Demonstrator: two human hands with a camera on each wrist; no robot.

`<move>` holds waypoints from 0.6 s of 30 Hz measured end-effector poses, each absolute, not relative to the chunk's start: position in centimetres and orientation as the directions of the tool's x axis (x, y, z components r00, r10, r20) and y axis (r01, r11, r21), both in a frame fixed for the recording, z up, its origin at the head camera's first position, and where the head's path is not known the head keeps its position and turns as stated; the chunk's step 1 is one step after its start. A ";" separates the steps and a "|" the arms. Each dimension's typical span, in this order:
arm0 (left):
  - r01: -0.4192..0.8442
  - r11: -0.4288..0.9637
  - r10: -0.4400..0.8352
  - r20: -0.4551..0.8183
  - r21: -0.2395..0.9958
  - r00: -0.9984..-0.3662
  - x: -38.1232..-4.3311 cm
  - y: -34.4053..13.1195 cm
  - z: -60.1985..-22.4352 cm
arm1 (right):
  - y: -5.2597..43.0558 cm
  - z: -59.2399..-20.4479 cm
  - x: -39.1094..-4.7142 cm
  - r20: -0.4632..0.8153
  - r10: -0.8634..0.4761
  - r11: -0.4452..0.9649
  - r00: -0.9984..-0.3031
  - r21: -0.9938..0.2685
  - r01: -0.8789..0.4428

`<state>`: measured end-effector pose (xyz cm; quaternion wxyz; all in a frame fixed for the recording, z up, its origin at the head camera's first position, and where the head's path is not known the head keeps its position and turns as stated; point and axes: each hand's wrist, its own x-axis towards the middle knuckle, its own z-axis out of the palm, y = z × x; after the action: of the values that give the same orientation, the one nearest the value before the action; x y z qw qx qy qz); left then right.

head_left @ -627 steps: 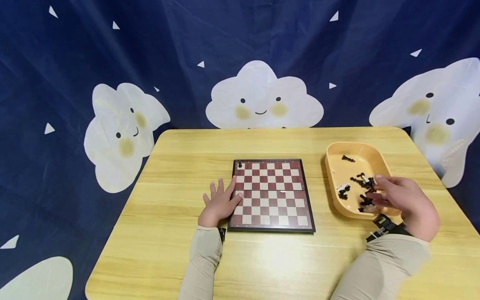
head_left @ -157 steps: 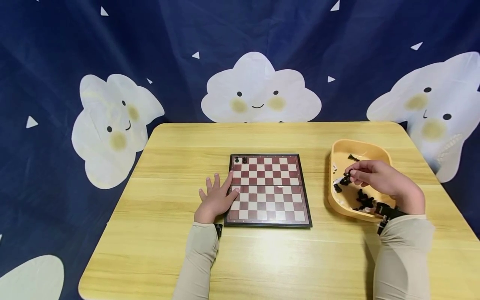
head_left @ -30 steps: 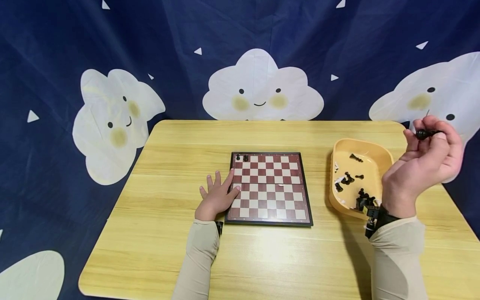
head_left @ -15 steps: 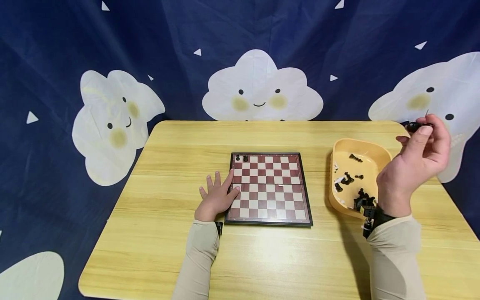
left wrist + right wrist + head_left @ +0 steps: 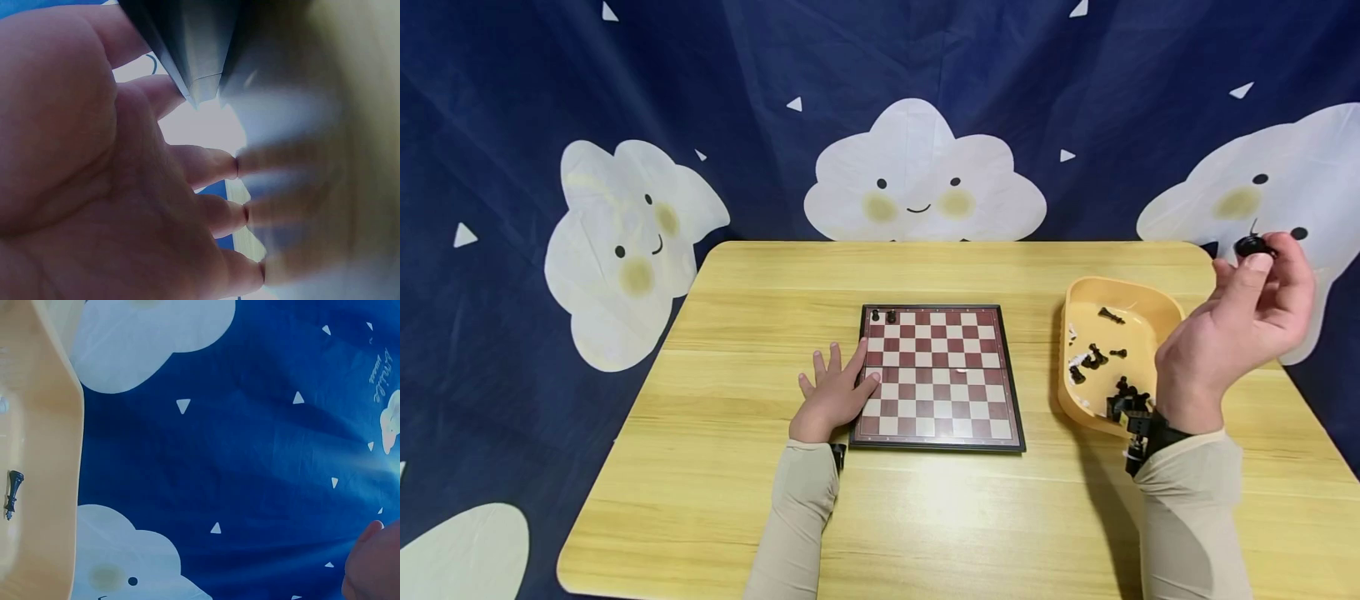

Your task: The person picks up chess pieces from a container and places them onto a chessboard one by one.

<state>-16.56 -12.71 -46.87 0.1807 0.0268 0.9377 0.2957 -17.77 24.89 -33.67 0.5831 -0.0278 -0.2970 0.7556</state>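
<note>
My right hand (image 5: pixel 1232 333) is raised above the right side of the tray, pinching a black chess piece (image 5: pixel 1252 245) between thumb and fingers. Its exact kind is hard to tell. In the right wrist view only a bit of that hand (image 5: pixel 378 562) shows, without the piece. With fingers spread, my left hand (image 5: pixel 835 396) rests at the left edge of the chessboard (image 5: pixel 953 408), thumb and index finger touching it. Two black chess pieces, one in the far left corner (image 5: pixel 876 315) and another (image 5: pixel 891 317) beside it, stand on the far row.
A yellow-orange tray (image 5: pixel 1064 367) right of the board holds several black and white chess pieces, mostly near its left and front sides. One tall black piece (image 5: pixel 1111 315) lies farther back. The wooden table (image 5: pixel 737 333) meets a blue cloud-patterned curtain (image 5: pixel 760 150) behind.
Since the oldest frame, a second black piece has come onto the board. My right hand has lifted a black piece from the tray and lately turned it in its fingers. The left hand stays.
</note>
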 end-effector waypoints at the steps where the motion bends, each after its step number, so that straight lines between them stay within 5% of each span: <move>1: -0.057 0.824 0.157 -0.323 0.564 -0.933 -16.5 -12.7 -46.9 | 24.9 -33.7 -17.8 0.305 0.897 -0.147 -0.321 -0.479 -0.866; 18: -0.057 0.821 0.159 -0.323 0.568 -0.933 -16.6 -12.7 -46.9 | 24.9 -33.8 -17.8 0.313 0.886 -0.169 -0.342 -0.470 -0.866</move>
<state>-16.57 -12.72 -46.88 0.1811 0.0271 0.9368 0.2980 -17.83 24.86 -33.78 0.5732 -0.0166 -0.2949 0.7643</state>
